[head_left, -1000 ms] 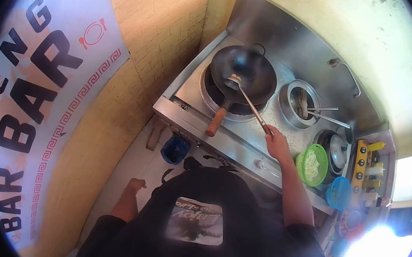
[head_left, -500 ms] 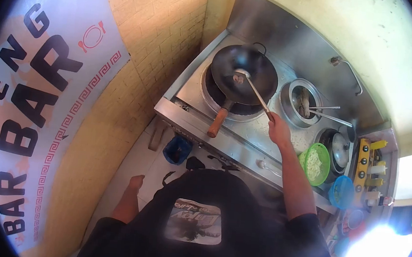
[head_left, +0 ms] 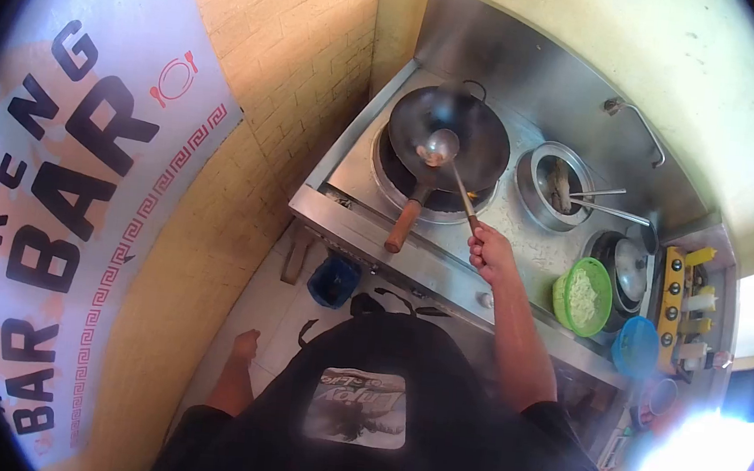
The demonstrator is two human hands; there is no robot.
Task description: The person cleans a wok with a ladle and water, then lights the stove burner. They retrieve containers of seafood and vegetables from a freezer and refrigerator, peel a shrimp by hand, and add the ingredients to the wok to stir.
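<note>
One ladle (head_left: 439, 148) in right hand (head_left: 489, 248).

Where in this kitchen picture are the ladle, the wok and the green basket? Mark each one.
ladle (head_left: 439, 146), head view, on its round bowl
wok (head_left: 485, 128), head view, on its dark inner wall
green basket (head_left: 560, 296), head view, on its near rim

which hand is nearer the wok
Right. The right hand holds the ladle over the wok, just off its rim. The left hand hangs low by the person's side, well away.
</note>
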